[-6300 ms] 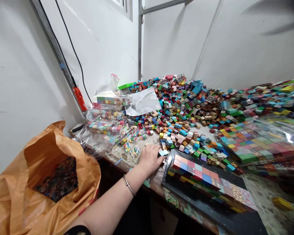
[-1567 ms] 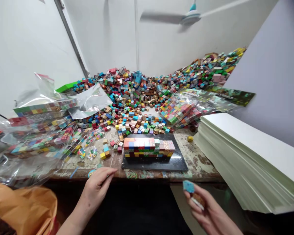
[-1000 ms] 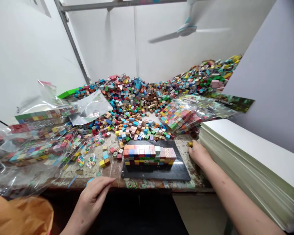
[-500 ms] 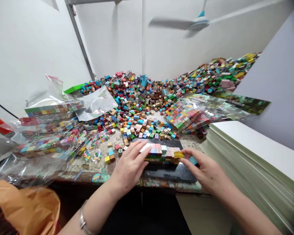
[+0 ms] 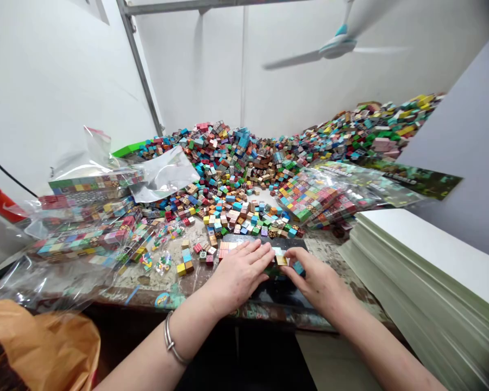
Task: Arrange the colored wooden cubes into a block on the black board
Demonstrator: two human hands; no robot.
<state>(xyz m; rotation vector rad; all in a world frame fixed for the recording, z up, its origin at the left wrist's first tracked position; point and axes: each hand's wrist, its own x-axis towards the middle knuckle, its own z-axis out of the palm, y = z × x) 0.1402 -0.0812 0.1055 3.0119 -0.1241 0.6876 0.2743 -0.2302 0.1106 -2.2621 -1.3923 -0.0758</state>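
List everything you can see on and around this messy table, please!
Loose cubes: too many to count, many colours, heaped along the back wall.
Block of stacked cubes: one, mixed colours, on the black tray, mostly under the hands.
Black tray: one, at the table's front edge.
Clear bags of packed cubes: several, left side; more at right.
Paper stack: one, white and pale green, right.
Orange bag: one, lower left.
Ceiling fan: one, white, overhead.
Left hand: flat on the block; a metal bracelet on its wrist.
Right hand: fingers pinching small cubes at the block's right end.
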